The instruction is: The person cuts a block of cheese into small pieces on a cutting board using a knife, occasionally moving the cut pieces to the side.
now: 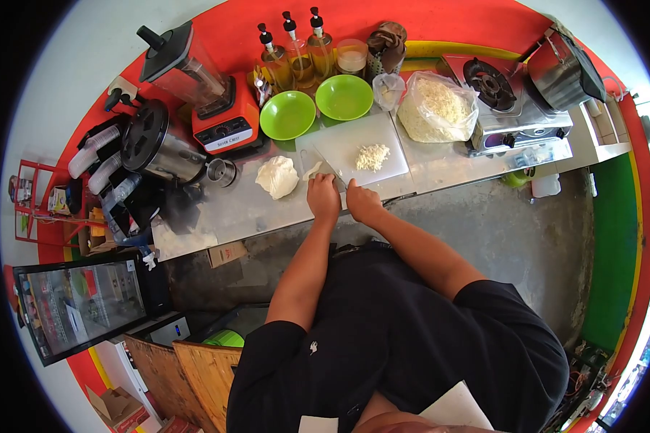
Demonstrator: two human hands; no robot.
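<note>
On the white cutting board (391,137), my right hand (363,202) grips a knife (331,160), its blade slanting away to the upper left. My left hand (325,196) is closed at the board's near edge, fingertips on a flat pale piece (312,171) that looks like cabbage, just left of the blade. A small heap of finely cut pale bits (372,157) lies right of the knife. Beside the board on the left rests a rounded whitish lump (277,177), perhaps a cabbage head. Two green bowls (287,115) stand behind the board.
A clear bag of pale shreds (437,108) sits right of the board, before a gas stove (520,108) with a large pot (565,72). Leftward are a red blender (225,130), a metal cup (222,172) and a lidded steel pot (162,144). Pump bottles (300,61) line the wall.
</note>
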